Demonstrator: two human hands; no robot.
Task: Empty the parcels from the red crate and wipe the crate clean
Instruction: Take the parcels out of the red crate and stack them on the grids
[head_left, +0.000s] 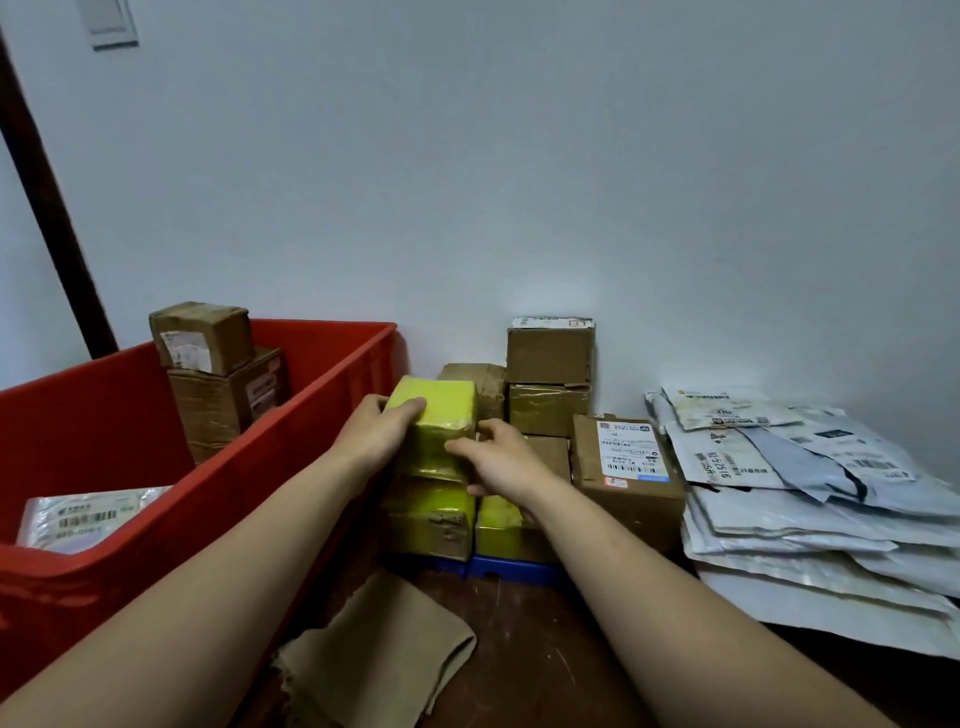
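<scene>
Nearest you, a tan cloth (374, 654) lies crumpled on the dark floor just beside the red crate (291, 447); judging by the task, that is for the wiping, so leave it until the crate is bare

Both your hands are on the yellow parcel (441, 408), outside the crate to its right. Your left hand (376, 431) grips its top left corner with fingers curled over the edge, and your right hand (498, 457) clasps its lower right side. The parcel sits on top of a stack of yellow parcels (431, 514) that rests on a blue base (509, 566)

To set it down well, square its edges with the parcel beneath before you let go, and press it flat so the shiny wrap does not let it slide. Release one hand at a time, keeping the stack close against the brown boxes (550, 353) at the wall, which can brace it

Then look left: the crate still holds a flat bagged parcel (78, 514) at the near end and two stacked cardboard boxes (218, 374) at the far end. Lift the top box first. Flat bags likely belong with the pile of mailers (810, 493) on the right, boxes with the boxes
</scene>
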